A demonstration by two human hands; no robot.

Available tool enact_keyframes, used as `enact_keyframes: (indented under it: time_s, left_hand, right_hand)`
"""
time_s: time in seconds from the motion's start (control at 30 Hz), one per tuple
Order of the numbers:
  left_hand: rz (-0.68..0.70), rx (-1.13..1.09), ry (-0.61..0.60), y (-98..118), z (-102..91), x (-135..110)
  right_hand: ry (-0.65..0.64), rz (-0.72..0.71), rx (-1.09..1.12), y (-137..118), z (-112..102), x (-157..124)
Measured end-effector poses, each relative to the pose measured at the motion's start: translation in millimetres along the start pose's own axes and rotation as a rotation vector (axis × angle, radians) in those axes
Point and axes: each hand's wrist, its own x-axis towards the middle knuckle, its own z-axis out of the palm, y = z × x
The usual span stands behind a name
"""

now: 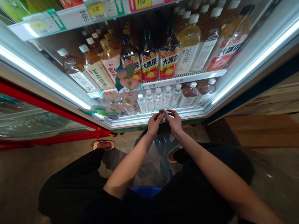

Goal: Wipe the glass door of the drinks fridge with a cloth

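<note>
A small crumpled white thing (pixel 163 114), maybe plastic wrap, is held by the fingers (pixel 168 112) of both hands, pinched together on it, just above the bottom edge of a drinks fridge (pixel 130 122). The left hand (pixel 154 125) and right hand (pixel 174 122) are raised close together. Bottles of tea (pixel 168 59) stand on the shelves, and 大冰茶 can be read on their labels. A blue tub (pixel 146 192) is seen below, on a shiny floor (pixel 28 183). Price tags (pixel 96 9) show 4.00 and 3.00.

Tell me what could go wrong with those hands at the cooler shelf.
The small crumpled white item, pinched by the left hand and right hand, could slip and drop into the clear plastic bag below. The hands also work close to the small water bottles, so a knuckle might knock one over.
</note>
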Motion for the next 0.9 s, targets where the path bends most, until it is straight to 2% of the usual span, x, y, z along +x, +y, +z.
enact_keyframes:
  time_s: [0.1, 0.23, 0.4, 0.57, 0.67, 0.9]
  left_hand:
    - [-0.049, -0.03, -0.028, -1.7, -0.8, -0.8]
    - [-0.102, -0.075, -0.055, 1.0, -3.6, -3.9]
    - [-0.117, -0.066, -0.076, 9.0, -22.3, -12.7]
    - [-0.132, -0.059, -0.037, 8.9, -47.9, -22.2]
    - [-0.138, -0.055, -0.025, 6.9, -57.7, -27.3]
    - [-0.131, -0.051, -0.014, 8.8, -62.5, -28.2]
  right_hand:
    - [0.039, -0.125, -0.162, -6.1, -5.6, -3.9]
    - [-0.018, -0.322, -0.423, -13.6, -13.8, -7.4]
    - [0.033, -0.471, -0.534, -7.9, -21.1, -5.8]
    - [-0.004, -0.455, -0.65, 13.8, -17.1, -3.3]
    - [0.025, -0.418, -0.67, 21.3, -10.9, -1.9]
    - [0.165, -0.421, -0.68, 2.1, -16.6, 8.9]
